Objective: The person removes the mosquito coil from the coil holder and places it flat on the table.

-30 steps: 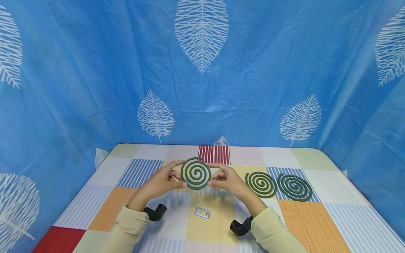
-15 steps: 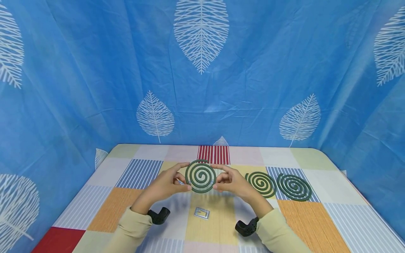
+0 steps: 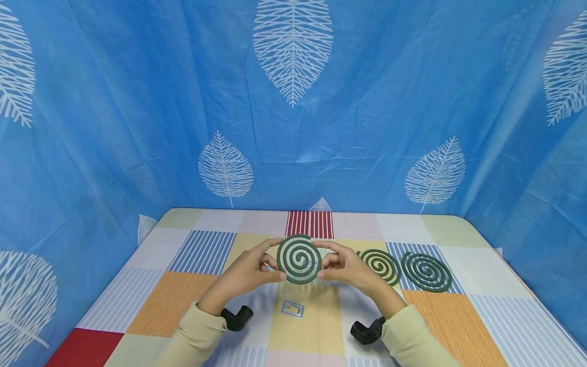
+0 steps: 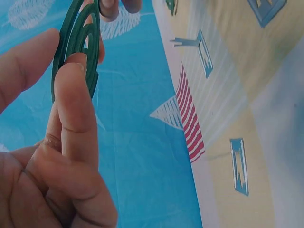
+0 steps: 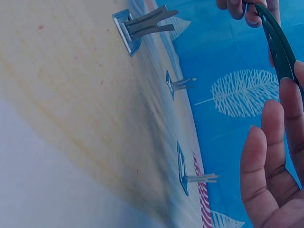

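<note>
A green mosquito coil (image 3: 300, 259) is held up above the table, its spiral facing the head camera. My left hand (image 3: 251, 266) pinches its left edge between thumb and fingers, and my right hand (image 3: 347, 266) pinches the opposite edge. In the left wrist view the coil (image 4: 71, 42) appears almost edge-on beside the fingertips. Below the hands, a small metal coil stand (image 3: 292, 309) lies on the cloth. The right wrist view shows three such stands, the nearest stand (image 5: 127, 32) with prongs raised; the held coil and hands mostly hide the farther ones from the head camera.
Two more mosquito coils, a nearer-left coil (image 3: 379, 265) partly behind my right hand and another coil (image 3: 426, 271), lie flat at the right. A patchwork cloth (image 3: 449, 326) covers the table. Blue curtain (image 3: 367, 127) with white leaves encloses the back and sides.
Both hands have shifted steadily to the right and slightly down in the head view, carrying the coil between them. The near stand and the coils lying on the table stay put.
</note>
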Available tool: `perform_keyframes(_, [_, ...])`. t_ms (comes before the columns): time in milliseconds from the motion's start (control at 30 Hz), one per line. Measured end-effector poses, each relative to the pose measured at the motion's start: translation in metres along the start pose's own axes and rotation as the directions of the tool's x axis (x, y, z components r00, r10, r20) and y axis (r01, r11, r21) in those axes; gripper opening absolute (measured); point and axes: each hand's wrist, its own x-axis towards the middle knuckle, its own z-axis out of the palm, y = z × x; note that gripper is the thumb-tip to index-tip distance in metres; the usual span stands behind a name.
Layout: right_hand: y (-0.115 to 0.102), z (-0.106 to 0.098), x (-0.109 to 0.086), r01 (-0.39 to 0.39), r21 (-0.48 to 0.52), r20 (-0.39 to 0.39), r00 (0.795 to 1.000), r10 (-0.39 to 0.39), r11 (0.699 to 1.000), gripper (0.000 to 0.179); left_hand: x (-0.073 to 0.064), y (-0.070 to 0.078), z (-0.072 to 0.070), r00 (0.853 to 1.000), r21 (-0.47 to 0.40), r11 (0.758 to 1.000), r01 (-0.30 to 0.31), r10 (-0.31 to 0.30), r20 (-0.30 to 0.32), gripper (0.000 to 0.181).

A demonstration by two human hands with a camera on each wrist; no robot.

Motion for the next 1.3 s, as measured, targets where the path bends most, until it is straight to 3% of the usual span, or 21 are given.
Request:
perform_keyframes(700, [0.002, -0.021, -0.020, -0.015, -0.021, 0.021, 1.000, 0.016, 1.000, 0.074, 0.001, 0.002, 0.029, 0.998, -0.011, 0.999, -0.053, 0.053, -0.017, 0.078])
perform_keyframes(1300, [0.003, -0.038, -0.035, -0.020, -0.017, 0.060, 0.998, 0.021, 1.000, 0.073, 0.004, 0.005, 0.056, 0.999, -0.093, 0.995, -0.034, 0.031, -0.027, 0.078])
